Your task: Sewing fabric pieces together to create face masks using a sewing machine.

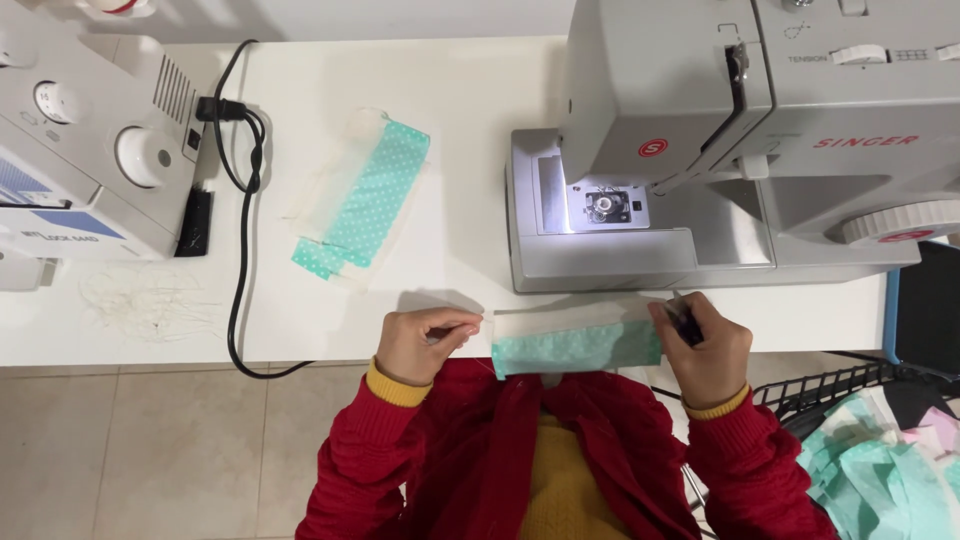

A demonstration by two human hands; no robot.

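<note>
Centrally, teal fabric strip (577,345), left hand (420,345) fingers pinched (thread?), right hand (705,352) gripping a dark tool (686,322), sewing machine (720,150) behind

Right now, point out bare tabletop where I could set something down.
Free: between the folded dotted fabric and the sewing machine; also between the black power cable and that fabric. Crowded: by both hands and the held fabric strip.

Fabric piece (575,345) before sewing machine (720,150); second machine (85,150) far left.
</note>
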